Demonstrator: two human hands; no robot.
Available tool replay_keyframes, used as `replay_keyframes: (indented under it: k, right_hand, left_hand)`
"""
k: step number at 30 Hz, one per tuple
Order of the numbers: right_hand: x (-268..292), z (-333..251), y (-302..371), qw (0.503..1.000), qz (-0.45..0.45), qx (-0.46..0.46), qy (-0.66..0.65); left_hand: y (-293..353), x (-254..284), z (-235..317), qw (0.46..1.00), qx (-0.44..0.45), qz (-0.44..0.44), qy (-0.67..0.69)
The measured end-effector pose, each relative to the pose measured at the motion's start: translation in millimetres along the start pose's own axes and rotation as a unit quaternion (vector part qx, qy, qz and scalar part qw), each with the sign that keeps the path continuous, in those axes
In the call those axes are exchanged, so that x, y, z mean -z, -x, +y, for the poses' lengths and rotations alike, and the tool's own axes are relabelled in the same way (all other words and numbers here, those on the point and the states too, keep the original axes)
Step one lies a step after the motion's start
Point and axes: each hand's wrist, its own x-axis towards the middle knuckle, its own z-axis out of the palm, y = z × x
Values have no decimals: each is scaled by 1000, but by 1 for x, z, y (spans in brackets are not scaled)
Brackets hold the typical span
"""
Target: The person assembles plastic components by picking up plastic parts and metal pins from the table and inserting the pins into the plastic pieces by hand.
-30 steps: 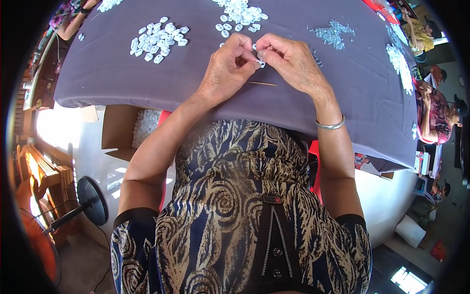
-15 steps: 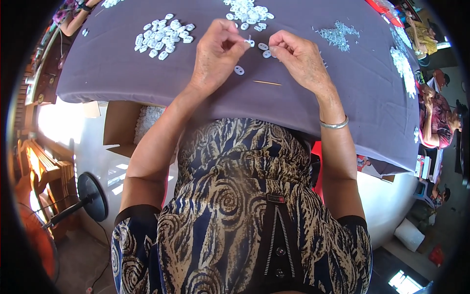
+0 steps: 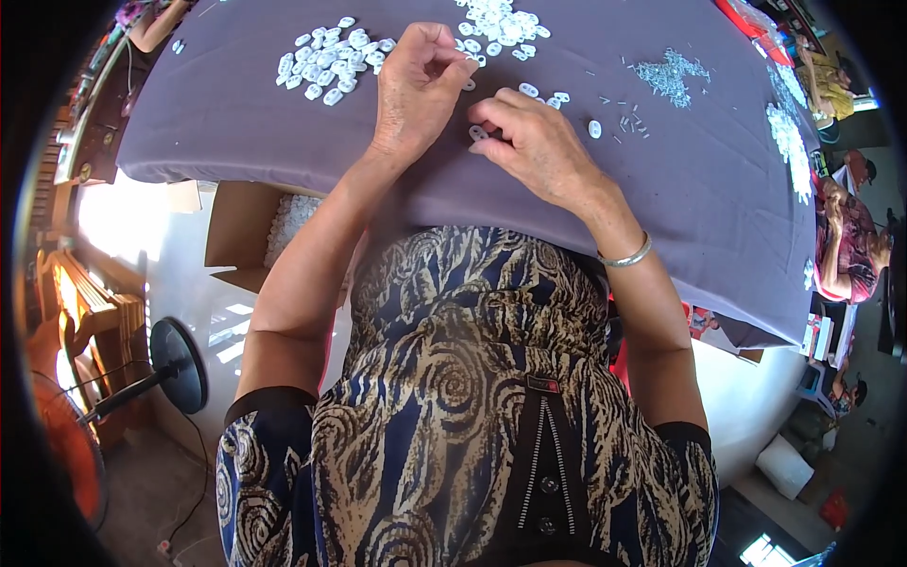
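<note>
My left hand is raised over the table, thumb and fingers pinched on a small white plastic piece. Closer to me, my right hand has its thumb and fingertips closed on a white oval plastic piece with two holes. Just beyond the right hand lie a few loose white ovals, and another oval rests to its right. Whether the right hand's oval still touches the cloth I cannot tell.
A dark cloth covers the table. On it are a left pile of white ovals, a far pile and a heap of small clear pins. An open cardboard box and a fan stand at left; people sit at right.
My right hand has moved left and nearer to me, onto an oval that lay alone. The toothpick seen on the cloth is now hidden. My left hand keeps its pinch.
</note>
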Motion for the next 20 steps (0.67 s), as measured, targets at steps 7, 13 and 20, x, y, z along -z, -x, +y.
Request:
replay_keyframes:
  k: [7, 13, 20]
  right_hand:
    - [-4, -2, 2, 996, -7, 45, 73]
    - [-3, -3, 1, 997, 9, 48, 55]
    - [5, -8, -1, 992, -91, -21, 83]
  left_hand:
    - [0, -2, -3, 1000, -5, -1, 8]
    - [0, -1, -3, 1000, 2, -7, 11]
    - [1, -1, -3, 1000, -4, -2, 1]
